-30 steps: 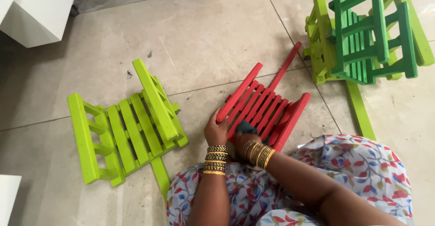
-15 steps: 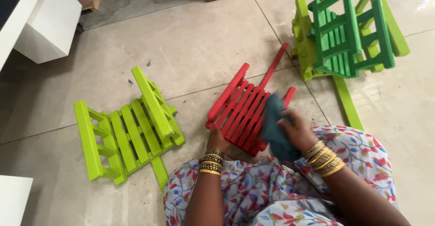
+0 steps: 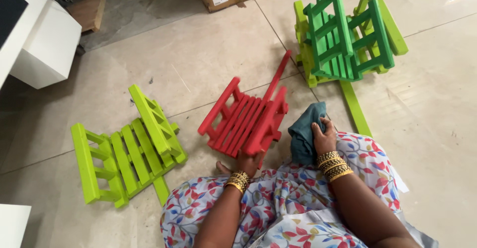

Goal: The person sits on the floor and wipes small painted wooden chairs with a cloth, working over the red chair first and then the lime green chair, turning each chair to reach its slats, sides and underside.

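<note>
The left hand (image 3: 248, 159) is gripping the red slatted chair (image 3: 247, 119), now tilted up off the floor. The right hand (image 3: 324, 137), clenching the dark teal cloth (image 3: 303, 131), is withdrawing from the slats toward the lap, pausing the wiping.

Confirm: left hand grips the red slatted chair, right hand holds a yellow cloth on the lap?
Not quite. In the head view the cloth under the right hand is dark teal, not yellow. The rest stands: the left hand grips the red slatted chair, and the cloth rests at the lap.
</note>
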`<state>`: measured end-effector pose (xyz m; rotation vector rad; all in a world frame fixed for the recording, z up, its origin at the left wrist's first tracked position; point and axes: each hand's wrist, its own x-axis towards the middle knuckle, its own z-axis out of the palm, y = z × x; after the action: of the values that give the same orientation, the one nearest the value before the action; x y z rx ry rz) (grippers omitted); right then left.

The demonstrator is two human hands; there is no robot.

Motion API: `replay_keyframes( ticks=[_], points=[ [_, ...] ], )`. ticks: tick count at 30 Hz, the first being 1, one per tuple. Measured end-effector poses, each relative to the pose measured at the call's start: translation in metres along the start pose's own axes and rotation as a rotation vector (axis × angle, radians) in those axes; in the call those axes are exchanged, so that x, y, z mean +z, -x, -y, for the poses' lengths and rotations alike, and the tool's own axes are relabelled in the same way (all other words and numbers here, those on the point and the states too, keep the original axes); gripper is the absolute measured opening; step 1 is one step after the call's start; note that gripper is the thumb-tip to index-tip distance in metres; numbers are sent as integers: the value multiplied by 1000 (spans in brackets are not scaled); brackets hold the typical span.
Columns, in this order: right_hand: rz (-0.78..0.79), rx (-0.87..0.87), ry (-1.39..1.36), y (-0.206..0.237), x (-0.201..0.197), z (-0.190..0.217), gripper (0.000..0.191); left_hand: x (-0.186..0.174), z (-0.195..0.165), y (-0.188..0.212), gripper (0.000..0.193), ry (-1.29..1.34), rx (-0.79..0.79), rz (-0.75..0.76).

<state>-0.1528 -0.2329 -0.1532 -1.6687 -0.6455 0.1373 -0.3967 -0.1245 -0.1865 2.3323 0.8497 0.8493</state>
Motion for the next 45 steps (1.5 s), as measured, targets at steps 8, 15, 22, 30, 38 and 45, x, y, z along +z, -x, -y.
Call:
replay_keyframes(
  ticks=[8, 15, 22, 30, 38, 45],
  points=[
    [41, 17, 22, 4, 6, 2, 38, -42, 13, -10, 58, 584, -294, -395],
    [44, 1, 91, 4, 11, -12, 38, -75, 37, -17, 60, 1229, -508, -568],
    [77, -12, 157, 2, 6, -23, 41, -68, 52, -32, 66, 1549, -635, -655],
    [126, 40, 266, 4, -1, -33, 42, -46, 52, -30, 69, 1732, -673, -609],
    [277, -81, 204, 23, 12, -11, 56, -22, 53, -17, 65, 1569, -573, -548],
    [592, -492, 145, 50, 74, 62, 62, -16, 30, 8, 75, 764, -753, -368]
  ],
)
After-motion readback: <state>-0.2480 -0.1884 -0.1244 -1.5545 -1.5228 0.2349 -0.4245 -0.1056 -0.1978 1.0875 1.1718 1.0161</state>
